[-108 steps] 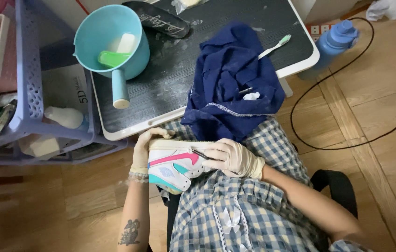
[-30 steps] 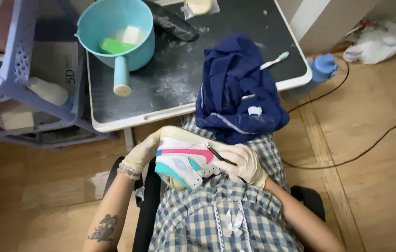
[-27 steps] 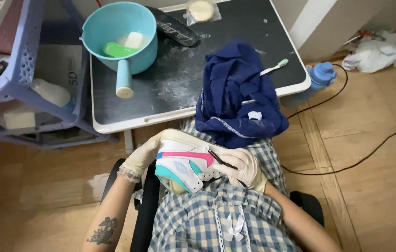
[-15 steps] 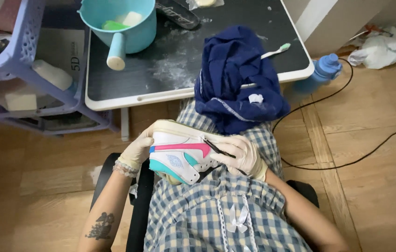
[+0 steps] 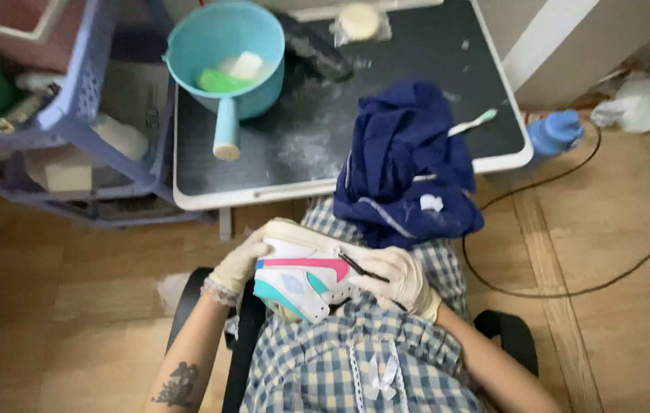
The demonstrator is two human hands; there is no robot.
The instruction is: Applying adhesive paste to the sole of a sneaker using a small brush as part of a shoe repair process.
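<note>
Between gloved hands (image 5: 317,268), sneaker (image 5: 302,277).

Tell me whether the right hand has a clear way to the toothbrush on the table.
Probably not directly: the right hand holds a thin dark tool against the sneaker, and the heaped blue cloth lies between it and the toothbrush. It would need to go over or around the cloth.

I see a wood-plank floor (image 5: 615,336), warm brown, evenly lit. A small table (image 5: 386,46) with a dark top and white rim stands ahead, dusted with white powder. Left of it, a lilac plastic rack (image 5: 95,153) with 2 visible shelves. A pale wall corner (image 5: 570,38) rises at upper right. A black cable (image 5: 570,291) loops over the floor. A black chair (image 5: 508,336) shows below.
</note>
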